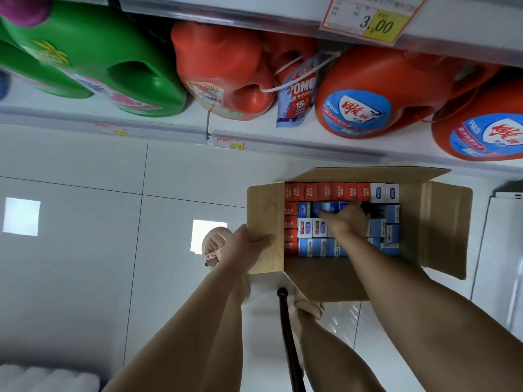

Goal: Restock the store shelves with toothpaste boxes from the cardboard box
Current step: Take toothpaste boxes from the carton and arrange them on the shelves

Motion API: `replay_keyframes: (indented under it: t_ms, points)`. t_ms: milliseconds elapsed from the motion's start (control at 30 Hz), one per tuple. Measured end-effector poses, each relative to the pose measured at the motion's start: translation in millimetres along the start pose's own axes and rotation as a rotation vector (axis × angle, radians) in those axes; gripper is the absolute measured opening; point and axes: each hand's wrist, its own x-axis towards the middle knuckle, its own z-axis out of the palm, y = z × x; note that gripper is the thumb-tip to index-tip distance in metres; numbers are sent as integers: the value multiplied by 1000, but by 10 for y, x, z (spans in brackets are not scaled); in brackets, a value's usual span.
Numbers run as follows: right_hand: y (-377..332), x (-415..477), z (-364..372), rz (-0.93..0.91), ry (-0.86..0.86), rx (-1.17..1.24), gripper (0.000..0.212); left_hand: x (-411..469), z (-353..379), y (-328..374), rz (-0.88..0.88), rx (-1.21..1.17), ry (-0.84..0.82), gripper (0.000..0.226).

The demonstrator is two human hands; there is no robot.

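An open cardboard box (443, 222) stands on the white tiled floor below the shelf. It is packed with red toothpaste boxes (325, 191) along the far and left sides and blue and white ones (314, 247) in the middle and near side. My right hand (345, 222) is inside the carton, fingers and thumb curled round a dark blue toothpaste box (329, 207). My left hand (247, 246) rests with straight fingers on the carton's left flap (263, 210).
The lowest shelf (283, 142) above the carton holds green detergent jugs (113, 66) and red detergent jugs (368, 94), with price tags (229, 143) on its edge. My sandalled foot (213, 247) and a black rod (288, 335) lie near the carton. A white panel (498, 250) stands at the right.
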Motion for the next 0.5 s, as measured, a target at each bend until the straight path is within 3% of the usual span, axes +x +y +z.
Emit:
replay_keyframes:
  t_ms: [233, 367, 433, 500]
  points:
    - [18, -668, -915, -87, 20, 82, 66, -606, 22, 227, -308, -327, 183, 81]
    - [37, -1120, -1564, -98, 27, 210, 73, -1273, -33, 582, -247, -433, 232, 65]
    - [2, -1375, -1895, -154, 19, 257, 73, -1608, -31, 773, -196, -616, 69, 45]
    - [-43, -1664, -2215, -256, -6, 278, 66, -1902, -12, 958, -207, -814, -158, 53]
